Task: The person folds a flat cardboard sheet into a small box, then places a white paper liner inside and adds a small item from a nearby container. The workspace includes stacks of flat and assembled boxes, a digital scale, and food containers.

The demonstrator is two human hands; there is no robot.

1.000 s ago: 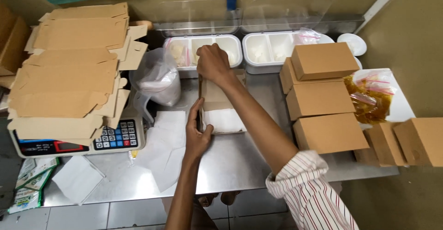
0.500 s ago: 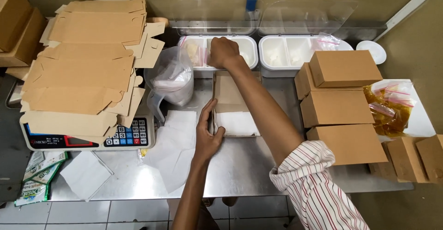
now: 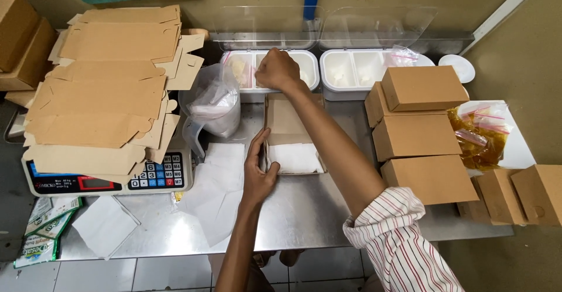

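The open cardboard box stays on the steel counter, left hand still gripping its side; the right hand, closed, has stayed over the white condiment tub.

An open brown cardboard box lies flat near the middle of the steel worktop, its lid flap folded back toward the rear edge. White paper lines its front half. Just behind it, at the rear edge, sits a white two-compartment container, lid raised, holding pale contents.
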